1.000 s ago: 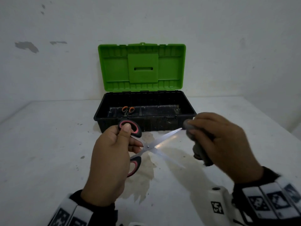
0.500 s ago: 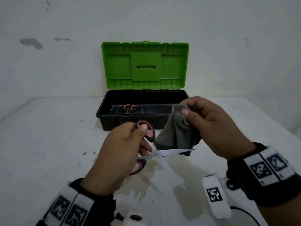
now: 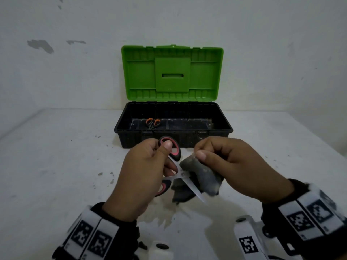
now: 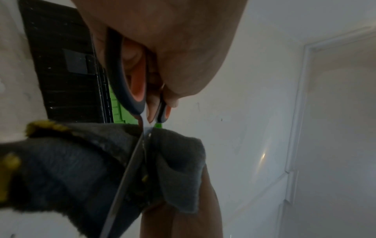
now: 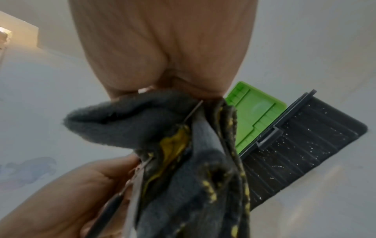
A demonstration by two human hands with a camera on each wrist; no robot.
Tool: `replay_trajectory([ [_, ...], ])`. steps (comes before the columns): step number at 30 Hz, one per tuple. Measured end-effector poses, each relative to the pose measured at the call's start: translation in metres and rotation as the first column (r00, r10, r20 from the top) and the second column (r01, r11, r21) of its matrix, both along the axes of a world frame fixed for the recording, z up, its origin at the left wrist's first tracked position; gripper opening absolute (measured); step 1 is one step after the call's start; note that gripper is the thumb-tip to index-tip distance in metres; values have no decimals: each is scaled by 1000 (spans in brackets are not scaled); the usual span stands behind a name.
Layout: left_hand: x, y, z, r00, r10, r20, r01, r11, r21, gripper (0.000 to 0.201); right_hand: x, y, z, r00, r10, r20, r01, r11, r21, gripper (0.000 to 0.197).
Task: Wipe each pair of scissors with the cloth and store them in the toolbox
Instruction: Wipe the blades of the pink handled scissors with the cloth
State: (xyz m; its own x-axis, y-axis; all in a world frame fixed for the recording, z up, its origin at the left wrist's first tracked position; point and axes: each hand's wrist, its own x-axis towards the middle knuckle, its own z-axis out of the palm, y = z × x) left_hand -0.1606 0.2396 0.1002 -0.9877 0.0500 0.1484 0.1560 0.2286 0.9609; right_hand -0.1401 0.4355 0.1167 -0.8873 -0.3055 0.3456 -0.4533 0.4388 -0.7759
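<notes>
My left hand [image 3: 148, 171] grips the black-and-red handles of a pair of scissors [image 3: 175, 162], whose blades are spread apart above the table. My right hand [image 3: 231, 164] pinches a grey cloth [image 3: 204, 177] with yellow stitching around one blade near the pivot; the other blade [image 3: 195, 190] points down toward me. The left wrist view shows the scissors [image 4: 130, 169] cutting across the cloth [image 4: 67, 164]. The cloth [image 5: 183, 161] fills the right wrist view. A small orange-handled pair of scissors [image 3: 153, 123] lies inside the open black toolbox [image 3: 174, 136].
The toolbox's green lid [image 3: 171, 73] stands upright against the white wall. A wet stain [image 3: 163, 218] marks the white table under my hands. The table edge runs along the right side.
My right hand has come down and left with the cloth, closing it around a blade by the pivot. The left hand holds the scissors in nearly the same place.
</notes>
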Motion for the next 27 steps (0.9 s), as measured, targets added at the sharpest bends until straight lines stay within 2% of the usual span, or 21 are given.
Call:
replay_trajectory([
  [3, 1, 1, 1, 999, -14, -46, 13, 1000, -20, 27, -3, -3, -7, 998, -35, 48, 35, 999, -5, 18],
  [5, 1, 0, 1, 997, -23, -75, 20, 999, -32, 26, -3, -3, -6, 998, -29, 60, 25, 997, 74, 28],
  [7, 1, 0, 1, 995, -31, -96, 27, 999, -46, 26, -3, -5, 1, 999, -10, 42, 2, 982, 189, 22],
  [12, 4, 1, 1, 988, -57, -142, 45, 995, -88, 25, -7, -5, 8, 986, 29, 162, -77, 951, 298, 13],
  [16, 2, -2, 4, 986, -75, -147, 62, 994, -92, 25, -7, -3, 9, 971, 77, 228, -143, 947, 286, 10],
  [27, 3, -2, 2, 987, -68, -144, 60, 996, -65, 24, 3, 14, 12, 978, 56, 200, -107, 961, 255, 8],
])
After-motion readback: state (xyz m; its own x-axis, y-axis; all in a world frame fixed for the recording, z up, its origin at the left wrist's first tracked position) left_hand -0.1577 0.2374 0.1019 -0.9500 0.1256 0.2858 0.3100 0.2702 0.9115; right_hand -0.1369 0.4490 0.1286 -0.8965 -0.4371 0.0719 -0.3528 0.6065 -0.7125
